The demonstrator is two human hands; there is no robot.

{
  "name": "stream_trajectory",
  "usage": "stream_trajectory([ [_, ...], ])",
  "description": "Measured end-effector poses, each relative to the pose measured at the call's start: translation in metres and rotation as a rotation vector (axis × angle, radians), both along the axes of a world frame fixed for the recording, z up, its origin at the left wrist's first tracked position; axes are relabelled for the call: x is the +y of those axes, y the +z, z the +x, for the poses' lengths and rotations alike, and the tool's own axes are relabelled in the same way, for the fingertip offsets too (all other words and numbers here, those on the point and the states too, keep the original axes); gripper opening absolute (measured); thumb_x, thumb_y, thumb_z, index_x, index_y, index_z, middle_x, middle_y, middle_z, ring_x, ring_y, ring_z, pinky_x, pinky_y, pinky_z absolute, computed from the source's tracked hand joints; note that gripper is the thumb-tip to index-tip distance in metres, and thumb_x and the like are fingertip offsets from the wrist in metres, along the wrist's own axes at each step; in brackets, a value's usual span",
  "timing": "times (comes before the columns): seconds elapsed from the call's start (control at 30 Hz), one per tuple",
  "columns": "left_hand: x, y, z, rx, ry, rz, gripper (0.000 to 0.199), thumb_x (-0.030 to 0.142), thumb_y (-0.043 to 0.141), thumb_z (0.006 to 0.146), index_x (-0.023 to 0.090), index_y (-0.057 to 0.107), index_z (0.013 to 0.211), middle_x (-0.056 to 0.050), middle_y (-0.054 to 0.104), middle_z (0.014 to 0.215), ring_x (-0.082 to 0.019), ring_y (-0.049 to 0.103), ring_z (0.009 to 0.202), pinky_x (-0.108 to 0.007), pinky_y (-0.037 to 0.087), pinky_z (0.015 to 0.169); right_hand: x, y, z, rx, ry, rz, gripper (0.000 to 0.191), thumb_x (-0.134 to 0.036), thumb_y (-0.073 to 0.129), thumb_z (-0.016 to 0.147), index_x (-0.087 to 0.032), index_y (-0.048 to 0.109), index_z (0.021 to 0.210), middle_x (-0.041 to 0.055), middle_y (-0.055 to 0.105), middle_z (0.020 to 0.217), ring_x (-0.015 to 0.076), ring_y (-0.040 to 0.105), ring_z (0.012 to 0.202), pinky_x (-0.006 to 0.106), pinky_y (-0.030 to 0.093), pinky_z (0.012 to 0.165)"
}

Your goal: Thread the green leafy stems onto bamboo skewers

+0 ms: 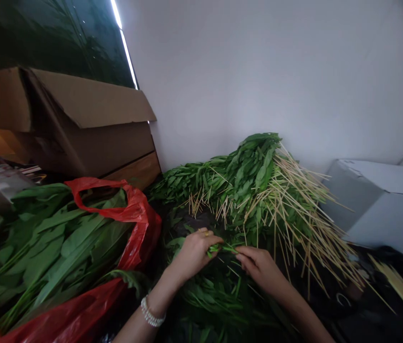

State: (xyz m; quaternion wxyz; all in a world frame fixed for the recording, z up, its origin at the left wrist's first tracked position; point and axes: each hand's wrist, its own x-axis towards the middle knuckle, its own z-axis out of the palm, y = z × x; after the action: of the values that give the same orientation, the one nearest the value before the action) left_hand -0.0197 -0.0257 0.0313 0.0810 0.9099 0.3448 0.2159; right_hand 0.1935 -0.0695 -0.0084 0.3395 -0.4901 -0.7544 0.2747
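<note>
In the head view my left hand point(196, 251) pinches a small bunch of leafy green stems point(227, 247), with its fingers curled closed. My right hand point(257, 266) grips the other end of these stems between thumb and fingers. Loose green leaves point(211, 295) lie below both hands. Just beyond them is a heap of leafy greens on thin wooden skewers point(247, 166), the bare skewer ends point(304, 209) sticking out to the right. Whether a skewer is also between my hands, I cannot make out.
On the left, a red plastic bag point(140, 228) holds large leafy greens point(68, 247). An open cardboard box point(97, 124) stands behind it. To the right are a white box point(376, 200) and a bundle of skewers point(401, 286). A white wall point(251, 71) rises behind the heap.
</note>
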Motion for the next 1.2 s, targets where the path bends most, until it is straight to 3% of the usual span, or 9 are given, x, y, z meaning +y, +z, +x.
stream_trajectory([
  [0.27, 0.003, -0.002, 0.001, 0.252, -0.051, 0.084, 0.012, 0.023, 0.061, 0.083, 0.019, 0.064, 0.094, -0.004, 0.065, 0.084, -0.021, 0.057, 0.084, -0.029, 0.042, 0.074, 0.002, -0.003, 0.001, -0.057, 0.007, 0.02, 0.023, -0.027, 0.041, 0.092, -0.02, 0.062, 0.087, 0.0, 0.06, 0.072, 0.0136, 0.056, 0.065, 0.023, 0.04, 0.063],
  [0.37, 0.004, -0.003, 0.001, 0.222, -0.027, 0.085, 0.013, 0.021, 0.065, 0.078, 0.017, 0.063, 0.09, -0.005, 0.065, 0.085, -0.022, 0.056, 0.084, -0.03, 0.043, 0.077, 0.001, -0.004, 0.001, -0.042, 0.013, 0.014, 0.023, -0.026, 0.038, 0.094, -0.02, 0.06, 0.094, -0.0011, 0.06, 0.071, 0.0128, 0.056, 0.062, 0.023, 0.04, 0.063],
  [0.47, 0.007, -0.005, 0.0, 0.07, 0.022, 0.042, 0.01, 0.014, 0.064, 0.075, 0.017, 0.064, 0.084, -0.003, 0.064, 0.079, -0.02, 0.057, 0.079, -0.029, 0.043, 0.078, -0.001, -0.002, -0.001, -0.015, 0.03, 0.007, 0.025, -0.027, 0.035, 0.095, -0.02, 0.058, 0.087, -0.0025, 0.058, 0.065, 0.0117, 0.055, 0.058, 0.022, 0.04, 0.061],
  [0.63, 0.012, -0.009, 0.01, -0.286, 0.182, -0.111, 0.016, 0.008, 0.057, 0.072, 0.018, 0.068, 0.079, -0.001, 0.065, 0.072, -0.015, 0.059, 0.071, -0.023, 0.043, 0.069, -0.001, 0.003, -0.009, 0.06, 0.03, -0.008, 0.027, -0.03, 0.033, 0.096, -0.021, 0.055, 0.083, -0.0033, 0.058, 0.062, 0.01, 0.055, 0.053, 0.021, 0.041, 0.058],
  [0.8, 0.016, -0.019, 0.024, -0.458, 0.325, -0.187, 0.017, 0.011, 0.054, 0.072, 0.017, 0.069, 0.078, -0.001, 0.069, 0.077, -0.014, 0.062, 0.07, -0.024, 0.045, 0.069, 0.003, 0.006, -0.011, 0.084, 0.005, -0.005, 0.027, -0.031, 0.032, 0.096, -0.02, 0.053, 0.084, -0.0039, 0.058, 0.062, 0.0093, 0.055, 0.051, 0.021, 0.042, 0.057],
  [0.9, 0.029, -0.016, 0.013, -0.52, 0.465, -0.143, 0.016, 0.014, 0.056, 0.07, 0.016, 0.069, 0.078, 0.0, 0.069, 0.076, -0.014, 0.061, 0.069, -0.024, 0.044, 0.068, 0.004, 0.005, -0.006, 0.088, -0.022, 0.0, 0.027, -0.031, 0.033, 0.095, -0.02, 0.054, 0.082, -0.004, 0.058, 0.06, 0.0096, 0.055, 0.05, 0.021, 0.042, 0.057],
  [1.0, 0.044, -0.004, -0.007, -0.605, 0.66, -0.095, 0.016, 0.02, 0.054, 0.074, 0.016, 0.069, 0.078, 0.001, 0.065, 0.07, -0.014, 0.059, 0.064, -0.024, 0.044, 0.064, 0.004, 0.003, -0.001, 0.095, -0.046, -0.004, 0.027, -0.03, 0.033, 0.094, -0.02, 0.054, 0.082, -0.0038, 0.059, 0.06, 0.0098, 0.055, 0.05, 0.021, 0.042, 0.056],
  [1.1, 0.046, 0.009, -0.014, -0.529, 0.485, 0.01, 0.016, 0.021, 0.053, 0.079, 0.018, 0.068, 0.082, -0.003, 0.064, 0.083, -0.017, 0.06, 0.08, -0.028, 0.044, 0.076, 0.005, 0.002, 0.001, 0.091, -0.042, -0.001, 0.026, -0.03, 0.034, 0.094, -0.02, 0.055, 0.082, -0.004, 0.058, 0.06, 0.0101, 0.055, 0.051, 0.021, 0.041, 0.057],
  [1.2, 0.033, 0.013, -0.003, -0.4, 0.338, 0.041, 0.015, 0.019, 0.049, 0.084, 0.02, 0.065, 0.085, -0.004, 0.063, 0.09, -0.018, 0.057, 0.091, -0.031, 0.042, 0.086, 0.006, 0.0, -0.001, 0.068, -0.045, 0.005, 0.026, -0.03, 0.035, 0.094, -0.02, 0.056, 0.082, -0.0034, 0.058, 0.062, 0.0108, 0.056, 0.054, 0.022, 0.04, 0.058],
])
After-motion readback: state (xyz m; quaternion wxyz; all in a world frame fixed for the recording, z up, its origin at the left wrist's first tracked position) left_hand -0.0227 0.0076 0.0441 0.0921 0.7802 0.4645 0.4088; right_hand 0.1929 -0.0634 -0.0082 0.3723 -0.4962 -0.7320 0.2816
